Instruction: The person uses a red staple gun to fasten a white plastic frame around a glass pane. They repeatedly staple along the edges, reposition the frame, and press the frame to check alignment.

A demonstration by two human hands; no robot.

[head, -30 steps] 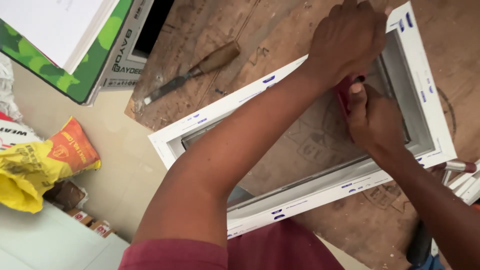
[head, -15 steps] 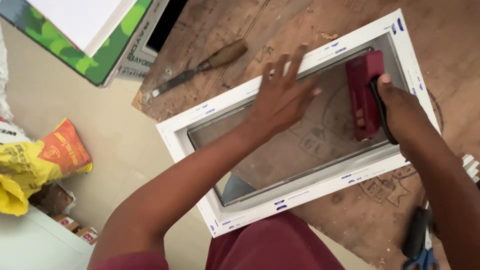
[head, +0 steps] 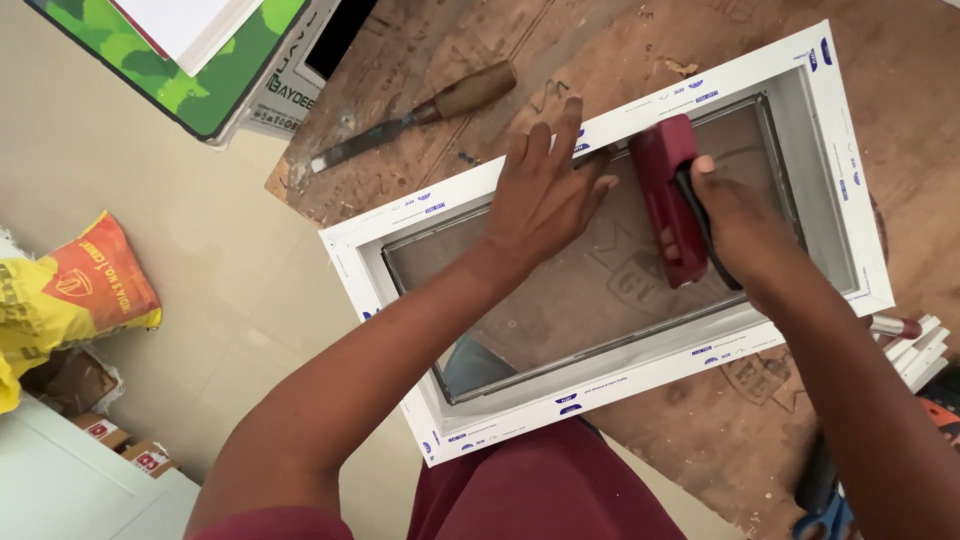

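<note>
While left fingers (head: 545,150) spread flat on glass, right fingers (head: 700,175) grip a dark-red tool (head: 665,200).

A worn brown tabletop (head: 640,40), scuffed and dusty, is filling the upper right of the frame. A white frame (head: 640,375) is lying flat across its middle, overhanging the lower edge. A chisel (head: 420,115) is lying near the upper left corner. White strips (head: 925,350) are sitting at the right edge.
</note>
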